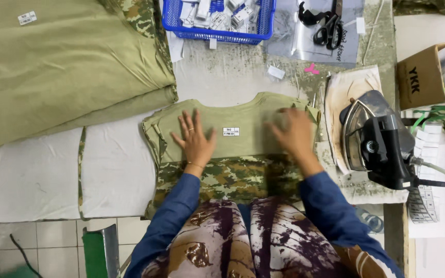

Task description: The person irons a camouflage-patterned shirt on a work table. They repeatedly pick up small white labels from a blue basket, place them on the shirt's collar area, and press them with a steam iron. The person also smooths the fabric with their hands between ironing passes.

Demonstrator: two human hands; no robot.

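Observation:
A folded olive-green shirt (243, 121) with a camouflage lower panel lies flat on the padded white table (114, 170) in front of me. A small white label (230, 131) sits at its middle. My left hand (195, 138) rests flat on the left part of the shirt, fingers spread. My right hand (294, 135) presses flat on the right part near the sleeve edge and looks slightly blurred. Neither hand holds anything.
A stack of olive fabric (63, 67) fills the upper left. A blue basket (217, 20) of small tags stands at the top, black scissors (328, 25) beside it. An iron (377, 139) rests on its stained pad at right, a cardboard box (421, 77) behind it.

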